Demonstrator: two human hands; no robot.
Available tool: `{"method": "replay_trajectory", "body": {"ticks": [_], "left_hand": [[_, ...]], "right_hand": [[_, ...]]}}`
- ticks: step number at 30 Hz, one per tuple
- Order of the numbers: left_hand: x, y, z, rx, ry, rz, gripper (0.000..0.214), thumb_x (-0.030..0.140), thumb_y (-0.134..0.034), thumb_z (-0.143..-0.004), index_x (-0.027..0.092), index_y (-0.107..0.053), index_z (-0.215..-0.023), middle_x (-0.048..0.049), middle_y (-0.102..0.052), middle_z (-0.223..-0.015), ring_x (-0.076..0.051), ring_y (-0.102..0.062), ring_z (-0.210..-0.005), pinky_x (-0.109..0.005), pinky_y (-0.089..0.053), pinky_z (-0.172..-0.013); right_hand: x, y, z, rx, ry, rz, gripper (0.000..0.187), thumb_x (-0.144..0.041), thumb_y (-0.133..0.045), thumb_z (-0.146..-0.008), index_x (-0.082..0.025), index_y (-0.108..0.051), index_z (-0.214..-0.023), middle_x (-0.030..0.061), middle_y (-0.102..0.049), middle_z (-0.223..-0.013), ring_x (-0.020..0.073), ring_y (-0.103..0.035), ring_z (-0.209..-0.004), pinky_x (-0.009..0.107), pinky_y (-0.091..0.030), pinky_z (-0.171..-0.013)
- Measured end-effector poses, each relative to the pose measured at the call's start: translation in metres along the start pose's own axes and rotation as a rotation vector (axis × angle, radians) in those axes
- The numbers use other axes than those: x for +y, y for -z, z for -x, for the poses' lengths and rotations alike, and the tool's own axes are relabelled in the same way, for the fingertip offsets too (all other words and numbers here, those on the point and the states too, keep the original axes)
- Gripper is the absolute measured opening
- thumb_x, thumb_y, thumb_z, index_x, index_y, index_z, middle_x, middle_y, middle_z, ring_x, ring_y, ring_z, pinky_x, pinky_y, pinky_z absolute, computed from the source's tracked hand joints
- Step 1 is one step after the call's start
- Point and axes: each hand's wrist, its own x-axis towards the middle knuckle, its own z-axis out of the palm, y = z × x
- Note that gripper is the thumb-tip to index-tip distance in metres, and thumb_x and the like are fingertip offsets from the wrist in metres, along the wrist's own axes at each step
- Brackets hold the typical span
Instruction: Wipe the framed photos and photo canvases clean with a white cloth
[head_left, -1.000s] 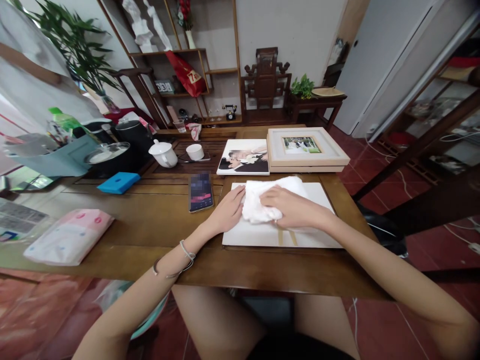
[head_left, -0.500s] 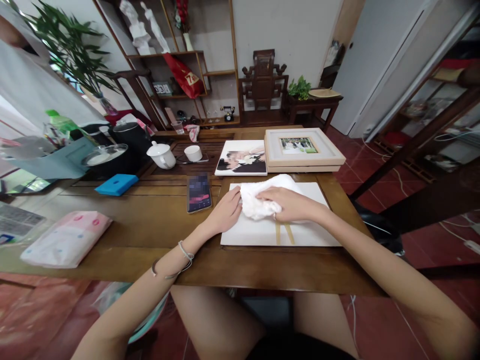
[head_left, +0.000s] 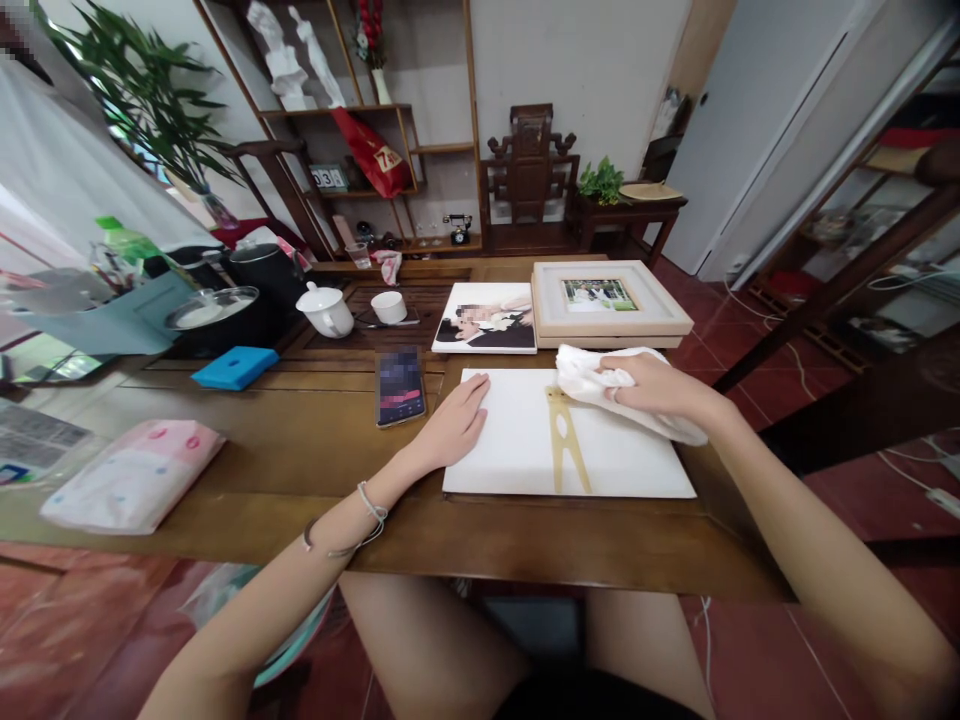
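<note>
A white flat panel [head_left: 517, 450] lies on the wooden table in front of me, with a gold A-shaped stand leg [head_left: 562, 440] on its face. My left hand [head_left: 457, 420] rests flat on the panel's left edge, fingers stretched out, holding nothing. Bunched under the fingers of my right hand [head_left: 652, 385] is a white cloth [head_left: 585, 372], pressed on the panel's upper right part. Part of the cloth hangs past the panel's right edge.
Behind the panel lie a photo print [head_left: 484, 325] and a framed photo [head_left: 615, 305]. A phone [head_left: 400, 388] is left of my left hand. Farther left are a white teapot [head_left: 325, 310], a blue block [head_left: 235, 368] and a tissue pack [head_left: 135, 475] on the table [head_left: 300, 430].
My right hand has slid the cloth to the right across the panel, uncovering the upper part of the gold leg. My left hand stays at the left edge.
</note>
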Motion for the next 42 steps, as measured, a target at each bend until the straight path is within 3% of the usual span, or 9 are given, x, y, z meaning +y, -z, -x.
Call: {"method": "replay_trajectory", "body": {"ticks": [5, 13, 19, 22, 25, 33, 37, 40, 42], "left_hand": [[-0.001, -0.001, 0.0, 0.011, -0.009, 0.002, 0.052, 0.029, -0.032, -0.096, 0.008, -0.039, -0.143, -0.018, -0.036, -0.154, -0.028, -0.031, -0.144, -0.049, -0.025, -0.12], [0.001, -0.001, 0.0, 0.004, -0.003, -0.015, 0.052, 0.028, -0.031, -0.096, 0.004, -0.039, -0.142, -0.0199, -0.036, -0.153, -0.028, -0.031, -0.144, -0.047, -0.024, -0.121], [0.0, -0.001, 0.0, 0.0, -0.002, -0.023, 0.052, 0.028, -0.031, -0.097, 0.007, -0.039, -0.143, -0.0183, -0.035, -0.153, -0.028, -0.032, -0.144, -0.047, -0.026, -0.12], [0.001, 0.0, 0.0, -0.007, 0.0, -0.026, 0.052, 0.028, -0.031, -0.096, 0.006, -0.039, -0.143, -0.0187, -0.035, -0.153, -0.028, -0.032, -0.144, -0.047, -0.026, -0.121], [0.002, 0.001, 0.0, -0.01, 0.002, -0.027, 0.052, 0.028, -0.031, -0.096, 0.005, -0.039, -0.143, -0.0194, -0.036, -0.153, -0.028, -0.031, -0.144, -0.047, -0.025, -0.121], [-0.001, -0.002, 0.0, 0.011, -0.007, -0.016, 0.052, 0.029, -0.031, -0.097, 0.007, -0.039, -0.143, -0.0184, -0.036, -0.153, -0.028, -0.032, -0.144, -0.047, -0.026, -0.12], [-0.003, -0.003, 0.0, 0.024, -0.019, -0.014, 0.051, 0.028, -0.031, -0.097, 0.008, -0.039, -0.143, -0.018, -0.036, -0.153, -0.028, -0.031, -0.144, -0.047, -0.026, -0.12], [-0.002, -0.002, 0.001, 0.01, -0.012, -0.021, 0.052, 0.029, -0.031, -0.097, 0.006, -0.038, -0.143, -0.0188, -0.035, -0.153, -0.028, -0.031, -0.144, -0.047, -0.025, -0.121], [-0.001, -0.001, 0.001, 0.001, -0.004, -0.023, 0.052, 0.029, -0.031, -0.097, 0.005, -0.038, -0.143, -0.019, -0.035, -0.154, -0.028, -0.031, -0.144, -0.047, -0.025, -0.121]], "right_hand": [[0.012, 0.001, 0.038, -0.01, -0.017, -0.014, 0.045, -0.023, -0.054, -0.072, -0.016, -0.065, -0.115, 0.0144, -0.066, -0.122, 0.0362, -0.058, -0.114, 0.047, -0.044, -0.097], [-0.019, -0.016, 0.119, -0.139, 0.189, -0.077, 0.061, -0.014, -0.055, -0.069, -0.028, -0.061, -0.129, 0.0051, -0.06, -0.135, 0.031, -0.056, -0.123, 0.046, -0.043, -0.106], [-0.002, -0.011, 0.057, -0.104, 0.213, -0.105, 0.052, -0.027, -0.057, -0.076, -0.021, -0.061, -0.128, 0.0068, -0.062, -0.133, 0.0306, -0.058, -0.121, 0.046, -0.045, -0.105], [0.009, -0.023, 0.018, 0.096, 0.143, -0.199, 0.048, -0.029, -0.055, -0.081, -0.021, -0.061, -0.127, 0.0077, -0.062, -0.133, 0.0306, -0.058, -0.122, 0.047, -0.044, -0.104], [0.011, -0.035, 0.007, 0.24, 0.131, -0.286, 0.043, -0.031, -0.055, -0.083, -0.021, -0.062, -0.124, 0.0089, -0.062, -0.133, 0.0312, -0.056, -0.124, 0.049, -0.042, -0.106], [-0.01, -0.033, 0.072, -0.182, 0.515, -0.574, 0.028, -0.037, -0.068, -0.082, -0.023, -0.066, -0.107, 0.0086, -0.067, -0.124, 0.027, -0.058, -0.122, 0.047, -0.04, -0.108], [-0.015, -0.025, 0.081, -0.356, 0.537, -0.703, 0.026, -0.035, -0.068, -0.083, -0.023, -0.067, -0.106, 0.0084, -0.07, -0.119, 0.025, -0.058, -0.121, 0.045, -0.038, -0.109], [-0.007, -0.025, 0.062, -0.336, 0.448, -0.791, 0.031, -0.035, -0.072, -0.079, -0.023, -0.069, -0.108, 0.0075, -0.07, -0.12, 0.0258, -0.061, -0.118, 0.044, -0.042, -0.107], [0.0, -0.028, 0.043, -0.198, 0.34, -0.788, 0.032, -0.033, -0.072, -0.077, -0.023, -0.07, -0.107, 0.0061, -0.07, -0.119, 0.0269, -0.061, -0.117, 0.045, -0.042, -0.106]]}}
